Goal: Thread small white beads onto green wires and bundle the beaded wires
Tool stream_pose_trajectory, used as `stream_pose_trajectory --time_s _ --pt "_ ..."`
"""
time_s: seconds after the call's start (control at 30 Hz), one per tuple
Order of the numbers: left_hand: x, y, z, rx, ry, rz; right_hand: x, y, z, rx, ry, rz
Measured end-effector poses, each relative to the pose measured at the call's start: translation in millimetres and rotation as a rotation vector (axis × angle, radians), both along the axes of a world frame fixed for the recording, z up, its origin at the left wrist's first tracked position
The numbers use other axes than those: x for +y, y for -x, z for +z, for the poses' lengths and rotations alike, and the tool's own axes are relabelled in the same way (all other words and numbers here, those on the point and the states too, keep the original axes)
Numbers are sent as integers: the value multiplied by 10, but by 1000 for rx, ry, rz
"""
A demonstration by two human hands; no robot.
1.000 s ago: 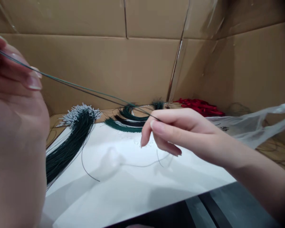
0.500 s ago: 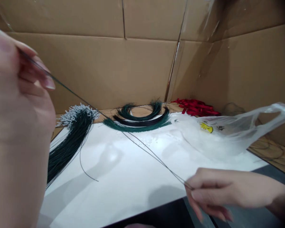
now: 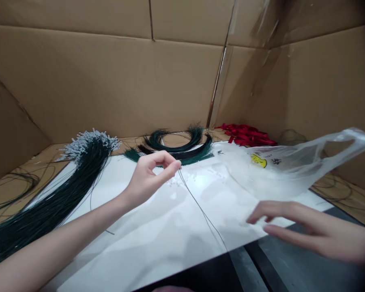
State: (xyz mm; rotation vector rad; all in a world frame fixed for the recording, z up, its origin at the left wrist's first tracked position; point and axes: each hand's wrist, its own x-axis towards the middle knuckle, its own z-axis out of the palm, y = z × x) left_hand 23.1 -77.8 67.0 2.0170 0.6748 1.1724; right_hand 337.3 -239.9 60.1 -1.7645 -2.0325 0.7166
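Observation:
Between thumb and index finger, my left hand (image 3: 155, 174) pinches the upper end of a thin dark cord (image 3: 197, 201), whose strands hang down over the white sheet (image 3: 158, 243). My right hand (image 3: 301, 227) is over the sheet's right front edge, thumb and fingers apart, with nothing between them. Behind my left hand lie curved bundles of dark green and black cords (image 3: 197, 157). To the left stretches a thick bundle of dark green cords (image 3: 63, 190) with whitish tips (image 3: 88, 144).
A clear plastic bag (image 3: 298, 170) with a yellow print lies at the right. Red ribbons (image 3: 246, 135) are heaped behind it. Cardboard walls (image 3: 109, 81) enclose the back and sides. Loose cords (image 3: 15, 186) rest on the cardboard at far left.
My left hand has come down and to the right from the upper left, still pinching the cord. My right hand has let go of the cord's other end and opened.

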Motion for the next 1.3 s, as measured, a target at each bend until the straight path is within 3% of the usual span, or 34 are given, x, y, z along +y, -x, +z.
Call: stream_pose_trajectory --time_s 0.07,0.13,0.23,0.33,0.4,0.63,0.87,1.3 --pt "-41 -67 -85 35 15 -30 246 260 138 105 58 85" --pt "-71 -107 -157 59 23 -35 517 542 146 263 25 133" --pt "-88 -116 -282 66 41 -38 904 920 -44 581 79 223" --pt "-58 -76 -419 33 35 12 1205 1197 -296 978 330 295" --pt "-18 -32 -500 14 31 74 1338 1317 -425 1127 436 277" --pt "57 114 -726 18 176 144 1502 1394 -674 1130 487 196" --pt "37 119 -846 19 374 121 1509 1324 -832 1091 513 166" --pt "7 96 -869 53 390 82 1410 1300 -800 1044 510 164"
